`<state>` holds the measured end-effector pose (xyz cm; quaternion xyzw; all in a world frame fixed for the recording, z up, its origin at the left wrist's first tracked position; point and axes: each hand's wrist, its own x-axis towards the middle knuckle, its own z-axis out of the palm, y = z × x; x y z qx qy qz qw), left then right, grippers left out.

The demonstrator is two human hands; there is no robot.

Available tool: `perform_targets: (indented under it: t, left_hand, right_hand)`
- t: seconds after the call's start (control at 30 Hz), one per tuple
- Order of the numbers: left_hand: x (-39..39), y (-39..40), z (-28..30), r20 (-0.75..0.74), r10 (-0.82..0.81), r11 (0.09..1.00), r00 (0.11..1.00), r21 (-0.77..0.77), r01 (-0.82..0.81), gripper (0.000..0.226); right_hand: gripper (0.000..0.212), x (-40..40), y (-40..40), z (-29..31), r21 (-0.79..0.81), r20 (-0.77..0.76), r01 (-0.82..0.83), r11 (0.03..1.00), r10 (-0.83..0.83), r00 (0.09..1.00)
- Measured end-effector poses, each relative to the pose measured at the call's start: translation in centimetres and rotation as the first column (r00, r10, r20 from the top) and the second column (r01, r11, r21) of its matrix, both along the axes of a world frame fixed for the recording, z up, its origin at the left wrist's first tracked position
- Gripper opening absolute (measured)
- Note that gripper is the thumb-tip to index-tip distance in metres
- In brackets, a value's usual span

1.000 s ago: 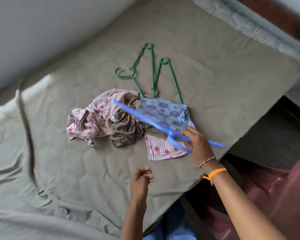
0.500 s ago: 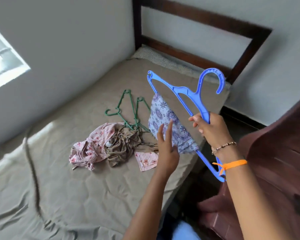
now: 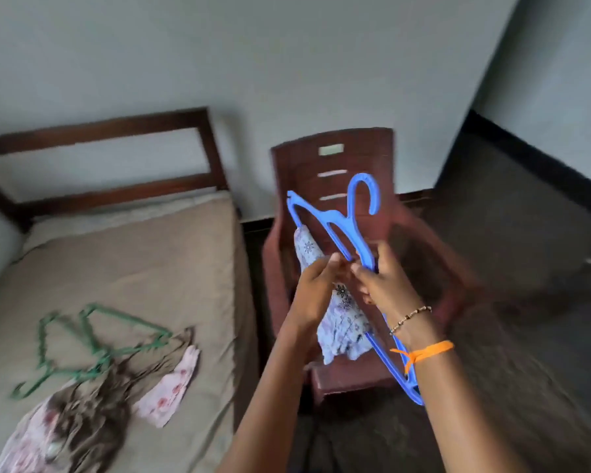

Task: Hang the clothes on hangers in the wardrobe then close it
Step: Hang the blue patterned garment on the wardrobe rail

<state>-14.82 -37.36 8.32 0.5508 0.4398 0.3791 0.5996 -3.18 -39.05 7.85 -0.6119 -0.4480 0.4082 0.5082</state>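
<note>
Both hands meet in front of us: our right hand [image 3: 386, 285] grips one blue hanger [image 3: 342, 230] near its neck, our left hand [image 3: 316, 288] pinches one blue floral cloth [image 3: 342, 322] draped on it. Hanger tilts, hook up, over one brown plastic chair [image 3: 335, 158]. On one bed [image 3: 171, 268]: two green hangers [image 3: 93, 339], three loose clothes, pink floral [image 3: 171, 394], brown [image 3: 93, 414], pink striped [image 3: 24, 445]; blurred.

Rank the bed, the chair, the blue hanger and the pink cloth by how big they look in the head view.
1. bed
2. chair
3. blue hanger, though nearness enlarges it
4. pink cloth
</note>
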Motion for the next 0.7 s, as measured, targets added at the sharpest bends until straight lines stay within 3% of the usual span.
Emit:
perform_targets:
  t: [0.1, 0.17, 0.23, 0.3, 0.43, 0.5, 0.6, 0.7]
  left_hand:
    - [8.6, -4.4, 0.9, 0.066, -0.210, 0.971, 0.976, -0.105, 0.216, 0.024]
    - [14.5, -7.2, 0.0, 0.024, -0.276, 0.958, 0.961, -0.071, 0.277, 0.018]
    - [20.2, -10.3, -0.3, -0.011, -0.320, 0.946, 0.947, -0.058, 0.319, 0.030]
    - [26.2, -14.3, -0.2, 0.007, -0.390, 0.919, 0.921, -0.063, 0.390, 0.023]
    - [36.1, -20.8, -0.1, 0.031, -0.519, 0.851, 0.854, -0.075, 0.519, 0.030]
    - [41.0, -24.5, 0.2, 0.065, -0.614, 0.779, 0.786, -0.110, 0.618, 0.027]
    - [47.8, -29.7, 1.1, 0.108, -0.697, 0.698, 0.709, -0.122, 0.706, 0.027]
    - [54.2, -34.9, 1.7, 0.097, -0.819, 0.559, 0.565, -0.085, 0.825, 0.026]
  right_hand:
    - [0.033, 7.9, -6.1, 0.3, -0.016, 0.062, 0.149, 0.989, -0.148, 0.987]
    - [0.036, 13.0, -10.8, 0.8, -0.023, 0.076, 0.246, 0.969, -0.243, 0.967]
    - [0.038, 17.3, -15.7, 1.2, -0.004, 0.028, 0.329, 0.944, -0.329, 0.944]
    - [0.038, 21.7, -21.7, 1.3, 0.021, 0.041, 0.423, 0.906, -0.423, 0.905]
    - [0.010, 28.4, -32.7, 0.1, -0.027, 0.080, 0.489, 0.872, -0.486, 0.870]
    - [0.021, 31.7, -38.3, -0.3, -0.050, 0.122, 0.536, 0.843, -0.527, 0.841]
    - [0.029, 35.7, -45.7, -1.1, -0.031, 0.098, 0.664, 0.747, -0.659, 0.746]
    - [0.026, 38.9, -51.4, -1.4, 0.068, 0.055, 0.814, 0.577, -0.817, 0.574]
